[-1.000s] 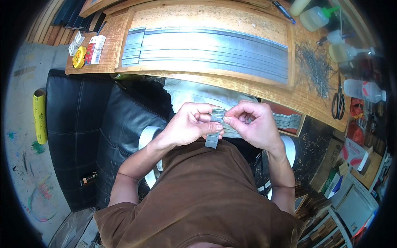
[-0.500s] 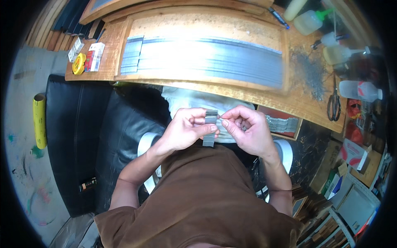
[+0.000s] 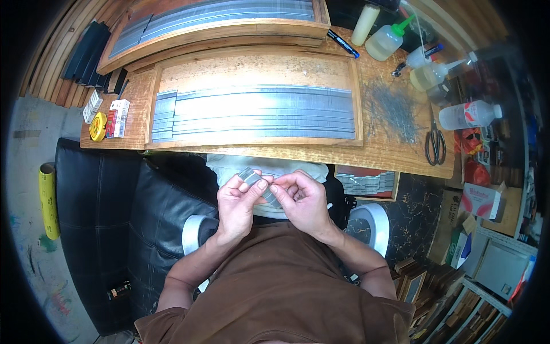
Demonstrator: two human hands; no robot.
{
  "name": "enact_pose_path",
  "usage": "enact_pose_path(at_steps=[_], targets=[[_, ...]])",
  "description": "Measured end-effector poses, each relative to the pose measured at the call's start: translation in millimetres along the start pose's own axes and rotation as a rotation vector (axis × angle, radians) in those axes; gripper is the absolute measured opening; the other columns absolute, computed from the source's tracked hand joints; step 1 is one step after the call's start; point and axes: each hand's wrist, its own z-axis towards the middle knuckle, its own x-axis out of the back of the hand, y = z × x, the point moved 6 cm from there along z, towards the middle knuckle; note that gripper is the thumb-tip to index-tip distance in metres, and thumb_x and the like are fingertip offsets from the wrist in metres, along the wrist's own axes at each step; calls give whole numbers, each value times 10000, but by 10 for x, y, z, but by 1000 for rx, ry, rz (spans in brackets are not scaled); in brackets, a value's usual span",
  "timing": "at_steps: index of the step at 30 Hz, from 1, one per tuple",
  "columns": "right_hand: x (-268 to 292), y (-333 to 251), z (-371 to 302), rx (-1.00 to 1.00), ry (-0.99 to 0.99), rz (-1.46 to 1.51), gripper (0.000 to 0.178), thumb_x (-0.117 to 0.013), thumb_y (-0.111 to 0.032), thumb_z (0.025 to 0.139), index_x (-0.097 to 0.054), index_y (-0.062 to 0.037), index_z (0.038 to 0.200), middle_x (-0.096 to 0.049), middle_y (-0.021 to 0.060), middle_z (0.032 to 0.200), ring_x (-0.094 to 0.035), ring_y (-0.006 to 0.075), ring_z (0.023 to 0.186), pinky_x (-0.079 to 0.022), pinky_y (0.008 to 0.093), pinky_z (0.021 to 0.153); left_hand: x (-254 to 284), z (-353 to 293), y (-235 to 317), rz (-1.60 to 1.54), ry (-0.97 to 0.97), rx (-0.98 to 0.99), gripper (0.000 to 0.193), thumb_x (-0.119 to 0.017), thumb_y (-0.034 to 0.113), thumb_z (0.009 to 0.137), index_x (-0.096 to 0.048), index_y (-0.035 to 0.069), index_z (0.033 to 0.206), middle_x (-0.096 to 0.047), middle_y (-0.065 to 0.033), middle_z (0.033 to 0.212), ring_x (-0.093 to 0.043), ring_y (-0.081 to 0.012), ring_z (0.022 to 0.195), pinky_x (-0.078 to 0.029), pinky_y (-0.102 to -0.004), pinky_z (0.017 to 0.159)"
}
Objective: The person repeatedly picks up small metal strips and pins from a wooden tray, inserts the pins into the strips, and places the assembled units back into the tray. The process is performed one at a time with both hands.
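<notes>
My left hand [image 3: 235,211] pinches a narrow stack of thin grey metal strips [image 3: 248,175] between thumb and fingers, above my lap. The stack leans, its upper end to the left. My right hand [image 3: 305,202] is closed at the stack's right edge, thumb and forefinger pressed together; whether they grip a small piece or the stack itself is hidden. Just beyond my hands, on the workbench, a shallow wooden tray [image 3: 356,109] holds long rows of similar grey metal strips [image 3: 263,112]. A loose heap of thin wire-like pieces [image 3: 395,109] lies right of it.
Black-handled scissors [image 3: 435,146], a marker [image 3: 344,44] and several plastic bottles [image 3: 470,114] occupy the bench's right side. A yellow tape measure [image 3: 98,126] sits at left. Below the bench, an open drawer [image 3: 366,182] contains more metal pieces. A black leather seat [image 3: 91,229] stands left.
The stack has turned from nearly upright to slanting, and my hands have come closer together around it. The whole view has shifted, showing a second tray farther back.
</notes>
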Motion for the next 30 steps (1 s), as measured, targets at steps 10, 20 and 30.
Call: enact_pose_path(at_steps=[10,20,30], targets=[[111,-165,-54,76,-90,-215,121,-785,18,888,-753,27,1004,-685,74,882,-654,110,691,-528,244,614,190,140,137,-76,42,4,251,-687,7,990,-633,-13,1234,-759,-170,1097,-770,-280,1008,-672,-279,730],[30,-238,-70,323,-196,-284,205,-754,53,894,-754,2,1093,-680,121,956,-707,209,780,-562,295,664,108,86,56,-104,-10,155,252,-716,51,988,-648,3,1225,-764,-153,1102,-774,-249,970,-650,-266,695],[121,6,-354,288,-414,-93,154,-810,27,863,-787,11,1014,-782,120,936,-767,220,839,-606,305,734,-122,103,124,112,-282,452,189,-729,20,960,-719,-14,1145,-778,-166,1074,-782,-255,961,-656,-308,743]])
